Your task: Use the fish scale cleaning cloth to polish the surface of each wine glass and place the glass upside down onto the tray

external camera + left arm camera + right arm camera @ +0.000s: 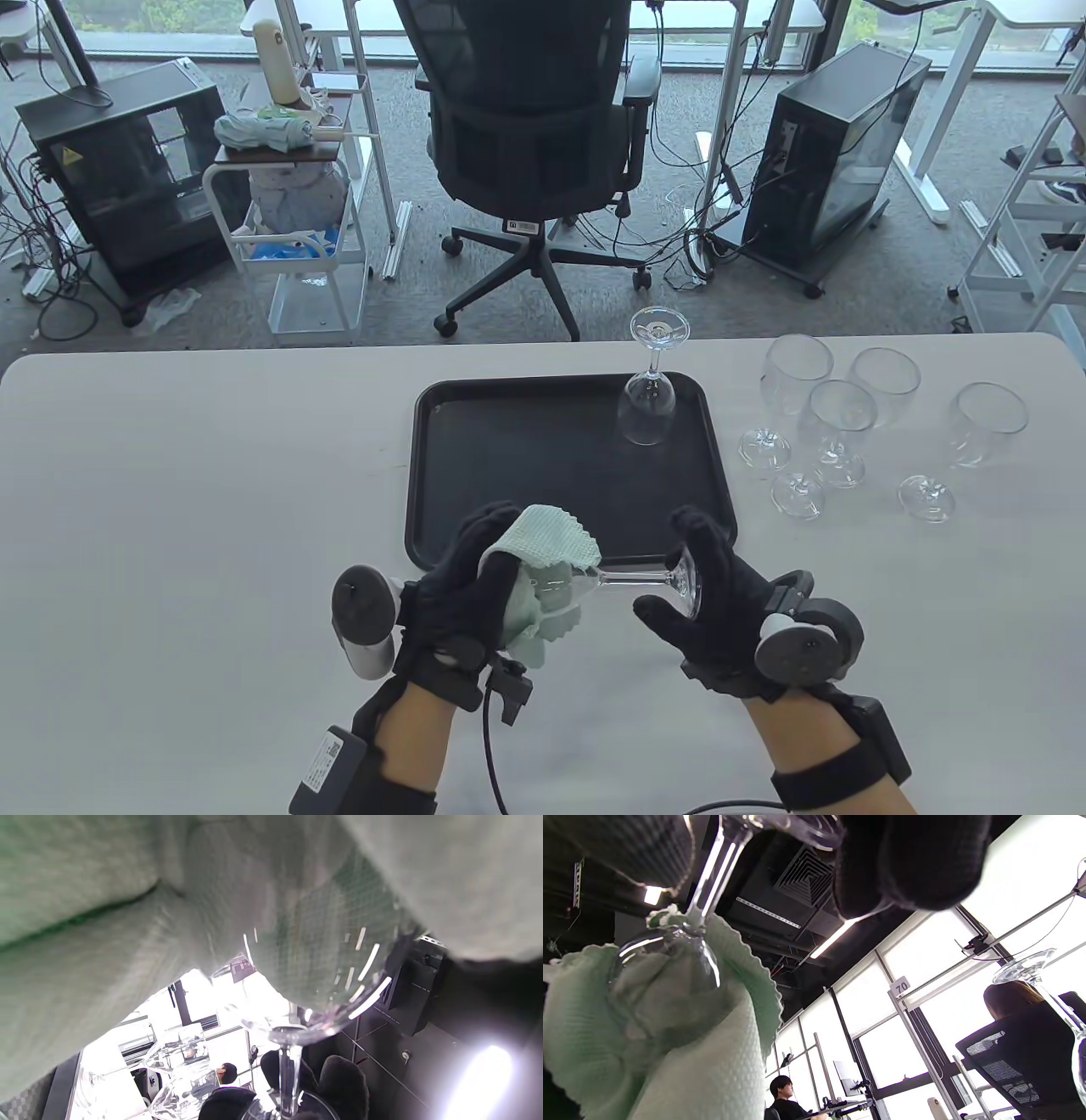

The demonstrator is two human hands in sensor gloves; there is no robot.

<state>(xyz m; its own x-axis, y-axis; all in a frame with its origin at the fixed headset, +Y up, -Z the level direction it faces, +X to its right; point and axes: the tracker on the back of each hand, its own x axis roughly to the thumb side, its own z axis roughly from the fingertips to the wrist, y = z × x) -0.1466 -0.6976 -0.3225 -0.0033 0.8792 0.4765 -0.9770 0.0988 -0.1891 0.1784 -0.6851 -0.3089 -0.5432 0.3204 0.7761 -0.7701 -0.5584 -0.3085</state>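
- One glass [649, 399] already stands upside down on the tray [475, 475], at its 1 o'clock corner; four more glasses [836, 433] wait upright on the worktop [170, 475], at 3 o'clock from the tray.
- My left hand [462, 586] is wrapped round the bowl of the held glass [628, 580] through the cloth [551, 548], fingers curled over it; the glass lies on its side above the tray's near edge, stem pointing towards 3 o'clock.
- My right hand [700, 586] pinches the foot of that glass, thumb at 6 o'clock and fingers over the rim of the foot at 12 o'clock.
- Both wrist views show the green cloth bunched against the bowl and partly seen through it; whether any of it is tucked inside I cannot tell.
- Step in hand, as I judge it: polishing the second glass, so the task is early, with four untouched.
- Next move, I think: turn the foot with my right hand while the left rubs the bowl all round, then wipe stem and foot.
- After that I would tip it bowl-down and set it on a bare part of the tray at 9 o'clock from the first glass, keeping the rims apart.
- Risk: a thin stem, so twisting too hard against the cloth's grip could snap it.
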